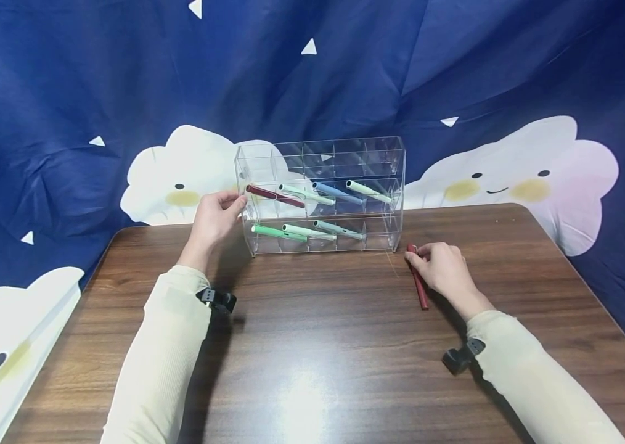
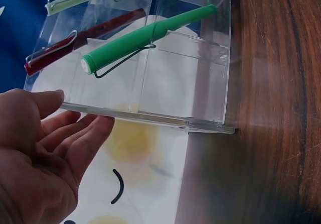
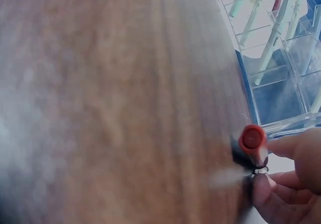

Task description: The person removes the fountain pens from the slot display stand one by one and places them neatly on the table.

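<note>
A clear acrylic rack (image 1: pixel 397 213) with tiered compartments stands at the back of the table. My left hand (image 1: pixel 217 217) grips its left side edge, thumb at the front and fingers behind in the left wrist view. Closest to that hand are a dark red pen (image 1: pixel 275 196) in the middle tier and a bright green pen (image 2: pixel 125 48) in the bottom tier. Right of the rack, my right hand (image 1: pixel 445 266) pinches a red pen (image 1: pixel 420 287) near its clip end. In the right wrist view the red pen (image 3: pixel 252 137) is seen end-on, with fingertips at its clip.
Beside the dark red pen lie a pale green pen (image 1: pixel 307 195), a blue pen (image 1: pixel 338 193) and another pale pen (image 1: pixel 369 192). The bottom tier also holds a mint pen (image 1: pixel 309 232) and a grey-green pen (image 1: pixel 339 230). A blue cloud-print curtain (image 1: pixel 346 74) hangs behind the wooden table (image 1: pixel 312 320).
</note>
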